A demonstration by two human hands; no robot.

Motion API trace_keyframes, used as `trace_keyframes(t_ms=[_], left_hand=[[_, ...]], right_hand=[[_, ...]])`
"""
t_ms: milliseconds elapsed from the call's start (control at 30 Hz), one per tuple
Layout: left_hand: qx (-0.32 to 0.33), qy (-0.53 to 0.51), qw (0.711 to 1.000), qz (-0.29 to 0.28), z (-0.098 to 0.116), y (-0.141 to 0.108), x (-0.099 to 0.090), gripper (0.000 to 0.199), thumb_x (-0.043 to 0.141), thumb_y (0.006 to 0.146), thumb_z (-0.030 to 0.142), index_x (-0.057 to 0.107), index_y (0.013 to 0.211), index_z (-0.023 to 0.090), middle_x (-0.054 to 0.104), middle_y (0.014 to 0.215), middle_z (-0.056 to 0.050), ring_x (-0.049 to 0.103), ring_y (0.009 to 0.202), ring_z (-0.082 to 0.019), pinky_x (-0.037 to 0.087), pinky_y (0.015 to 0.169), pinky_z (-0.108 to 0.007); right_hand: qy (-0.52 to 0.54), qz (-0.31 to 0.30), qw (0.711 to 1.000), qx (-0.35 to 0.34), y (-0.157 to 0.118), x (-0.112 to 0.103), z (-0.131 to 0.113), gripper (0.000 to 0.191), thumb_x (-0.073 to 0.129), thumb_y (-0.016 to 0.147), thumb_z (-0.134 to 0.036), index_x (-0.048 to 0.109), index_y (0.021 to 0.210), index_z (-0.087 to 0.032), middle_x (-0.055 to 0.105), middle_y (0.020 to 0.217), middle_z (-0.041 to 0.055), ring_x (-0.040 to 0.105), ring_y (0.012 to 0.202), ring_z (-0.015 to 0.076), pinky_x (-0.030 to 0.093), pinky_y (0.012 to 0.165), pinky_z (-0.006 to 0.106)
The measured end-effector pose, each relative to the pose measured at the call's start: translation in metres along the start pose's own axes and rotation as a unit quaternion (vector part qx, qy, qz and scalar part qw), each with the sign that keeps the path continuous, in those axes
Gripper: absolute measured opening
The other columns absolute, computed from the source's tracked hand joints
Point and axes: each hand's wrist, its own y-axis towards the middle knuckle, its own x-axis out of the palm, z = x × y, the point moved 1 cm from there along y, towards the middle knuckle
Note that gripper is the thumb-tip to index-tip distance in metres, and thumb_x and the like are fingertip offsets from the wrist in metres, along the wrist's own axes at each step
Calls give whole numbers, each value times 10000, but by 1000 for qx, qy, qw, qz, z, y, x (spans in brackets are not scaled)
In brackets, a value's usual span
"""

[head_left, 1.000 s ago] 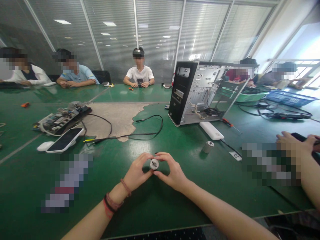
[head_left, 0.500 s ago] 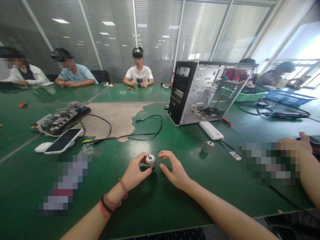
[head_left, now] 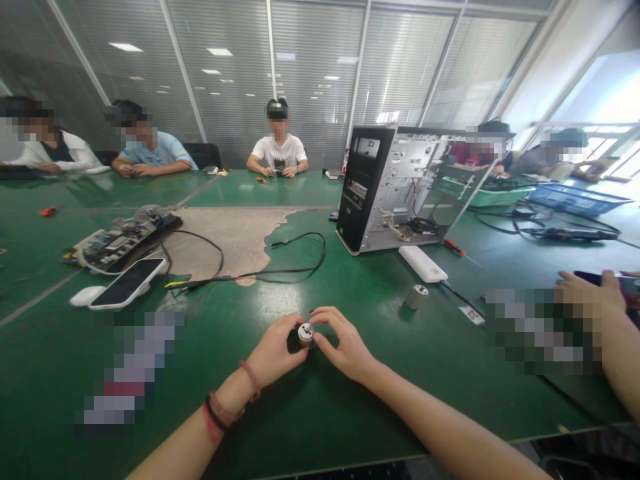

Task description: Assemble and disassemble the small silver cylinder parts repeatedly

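Observation:
A small silver metal cylinder (head_left: 306,335), with dark holes in its pale top face, is upright just above or on the green table; which of the two I cannot tell. My left hand (head_left: 276,347) is closed around its left side, thumb in front and fingers behind. From the right, the thumb and forefinger of my right hand (head_left: 345,343) are closed on its upper edge. Any small part between those fingertips is too small to make out. A similar metal cylinder (head_left: 416,297) stands apart on the table to the right.
An open computer case (head_left: 357,193) stands ahead, with a white power bank (head_left: 423,264) and a screwdriver (head_left: 456,248) near it. A phone (head_left: 129,283), cables (head_left: 280,269) and an electronic assembly (head_left: 125,240) lie left. Another person's hand (head_left: 593,293) is at right.
My right hand has moved left, and its fingertips have come onto the cylinder's top. The cylinder has shifted slightly toward me, still in my left hand.

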Motion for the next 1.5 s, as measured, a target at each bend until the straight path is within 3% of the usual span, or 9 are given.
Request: trace_keyframes(t_ms=[533, 667, 800, 933, 1167, 1500], left_hand=[[5, 6, 1000, -10, 1, -1, 0, 272, 607, 700, 172, 554, 967, 191, 618, 948, -41, 583, 883, -212, 462, 806, -327], [12, 1, 1000, -13, -1, -1, 0, 289, 619, 699, 176, 555, 979, 199, 614, 936, -32, 579, 873, -207, 460, 802, -326], [11, 10, 1000, -16, -1, -1, 0, 274, 625, 712, 196, 555, 977, 199, 613, 937, -33, 574, 875, -210, 456, 809, -332], [9, 21, 1000, -18, 0, -1, 0, 246, 626, 714, 199, 545, 947, 192, 607, 916, -32, 570, 861, -206, 454, 799, -327], [8, 26, 1000, -14, -3, -1, 0, 242, 636, 707, 196, 535, 927, 201, 607, 906, -22, 574, 859, -201, 454, 785, -311], [16, 36, 999, -19, -3, -1, -3, 273, 651, 702, 205, 547, 954, 196, 615, 933, -32, 575, 881, -206, 453, 812, -322]], right_hand=[[26, 30, 999, 32, 8, 5, -9, 65, 558, 834, -192, 606, 872, -213, 574, 1024, 62, 563, 997, 194, 437, 896, 345], [43, 54, 997, 26, 8, 0, -14, 53, 565, 838, -217, 603, 875, -217, 581, 940, 49, 566, 925, 190, 451, 841, 334], [29, 62, 996, 64, 5, -12, -9, 61, 571, 843, -251, 620, 856, -216, 576, 857, 34, 545, 807, 173, 447, 732, 306], [2, 8, 996, 85, 0, -20, 3, 82, 593, 836, -277, 652, 835, -220, 599, 840, 33, 536, 836, 185, 430, 757, 330], [-87, -116, 986, 82, -8, -17, 17, 61, 641, 801, -291, 685, 805, -248, 642, 841, 22, 543, 851, 202, 383, 800, 391], [-42, -165, 982, 81, -5, -25, 24, 130, 600, 834, -324, 710, 821, -255, 693, 865, 16, 595, 845, 196, 409, 812, 385]])
